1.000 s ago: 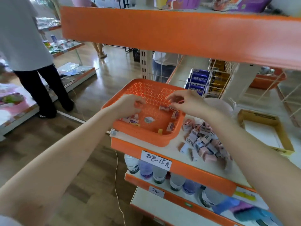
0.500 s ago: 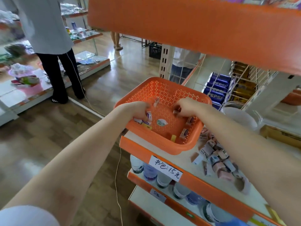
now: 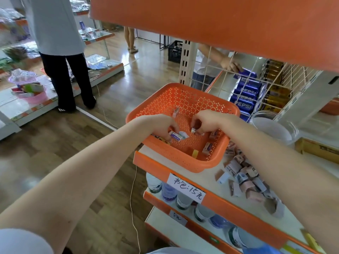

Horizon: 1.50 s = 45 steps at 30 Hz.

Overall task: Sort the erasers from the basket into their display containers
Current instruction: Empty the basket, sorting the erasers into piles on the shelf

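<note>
An orange perforated basket (image 3: 185, 99) stands on the shelf's corner with a few small erasers left inside. My left hand (image 3: 161, 125) reaches into its near left part and pinches a white eraser with a blue label (image 3: 175, 136). My right hand (image 3: 207, 121) is inside the basket's middle, fingers curled round a small eraser (image 3: 194, 129). Loose erasers lie by the right wall (image 3: 207, 148), and a yellow one (image 3: 195, 154) sits at the near wall. A heap of pink and white erasers (image 3: 245, 178) lies on the shelf right of the basket.
A clear round container (image 3: 273, 127) stands behind the heap, with a yellow cardboard box (image 3: 317, 150) to its right. An orange shelf (image 3: 220, 24) hangs low overhead. Pepsi cans (image 3: 245, 96) sit behind a wire grid. A person in dark trousers (image 3: 67, 74) stands in the aisle at left.
The camera came closer and tilted down. Both hands went from the basket's rim area deeper inside, and each closed on an eraser.
</note>
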Each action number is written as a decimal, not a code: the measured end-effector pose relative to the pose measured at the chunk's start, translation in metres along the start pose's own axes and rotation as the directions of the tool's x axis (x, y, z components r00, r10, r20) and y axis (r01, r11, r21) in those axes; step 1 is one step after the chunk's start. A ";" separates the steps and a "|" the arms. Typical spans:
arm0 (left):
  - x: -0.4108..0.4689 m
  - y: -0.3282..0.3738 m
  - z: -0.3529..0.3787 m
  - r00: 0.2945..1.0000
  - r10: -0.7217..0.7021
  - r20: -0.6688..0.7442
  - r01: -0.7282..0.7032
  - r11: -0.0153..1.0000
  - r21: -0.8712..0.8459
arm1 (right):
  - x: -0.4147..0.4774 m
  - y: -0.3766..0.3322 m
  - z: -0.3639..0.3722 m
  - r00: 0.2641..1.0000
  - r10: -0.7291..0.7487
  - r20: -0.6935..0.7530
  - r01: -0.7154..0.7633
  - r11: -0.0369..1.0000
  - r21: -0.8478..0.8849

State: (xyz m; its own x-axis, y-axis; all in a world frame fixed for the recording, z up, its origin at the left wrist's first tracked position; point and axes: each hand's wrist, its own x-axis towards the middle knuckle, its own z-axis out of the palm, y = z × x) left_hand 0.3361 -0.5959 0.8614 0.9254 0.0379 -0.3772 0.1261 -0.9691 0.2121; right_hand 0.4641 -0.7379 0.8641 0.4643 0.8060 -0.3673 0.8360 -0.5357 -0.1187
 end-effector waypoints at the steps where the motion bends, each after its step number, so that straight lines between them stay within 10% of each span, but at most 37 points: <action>1: 0.002 -0.001 0.001 1.000 0.003 0.001 -0.003 1.000 0.021 | -0.001 0.000 0.000 1.000 -0.003 -0.006 0.003 1.000 0.015; 11: -0.002 0.015 -0.016 0.944 0.124 -0.307 -0.123 0.992 0.025 | -0.039 0.003 -0.018 0.947 -0.088 -0.309 0.145 0.976 0.166; 20: 0.030 0.098 -0.042 0.801 0.255 -0.542 -0.327 0.944 -0.039 | -0.140 0.063 -0.010 0.794 0.179 -0.582 0.075 0.920 0.385; 33: 0.078 0.343 0.017 0.640 0.711 -0.289 -0.713 0.691 0.121 | -0.386 0.172 0.086 0.527 0.667 -0.527 -0.411 0.743 0.528; 38: 0.069 0.411 0.047 0.505 0.823 -0.262 -0.839 0.539 0.075 | -0.451 0.180 0.133 0.490 0.744 -0.454 -0.493 0.666 0.559; 45: 0.065 0.462 0.083 0.500 0.847 -0.180 -0.849 0.521 0.092 | -0.487 0.176 0.171 0.494 0.752 -0.436 -0.521 0.658 0.544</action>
State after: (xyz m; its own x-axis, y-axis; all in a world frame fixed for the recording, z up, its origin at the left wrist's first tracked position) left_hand 0.4254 -1.0610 0.8602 0.6340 -0.7580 0.1535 -0.7527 -0.5591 0.3477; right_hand 0.3347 -1.2675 0.8641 0.9857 0.1055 0.1312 0.1491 -0.9090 -0.3891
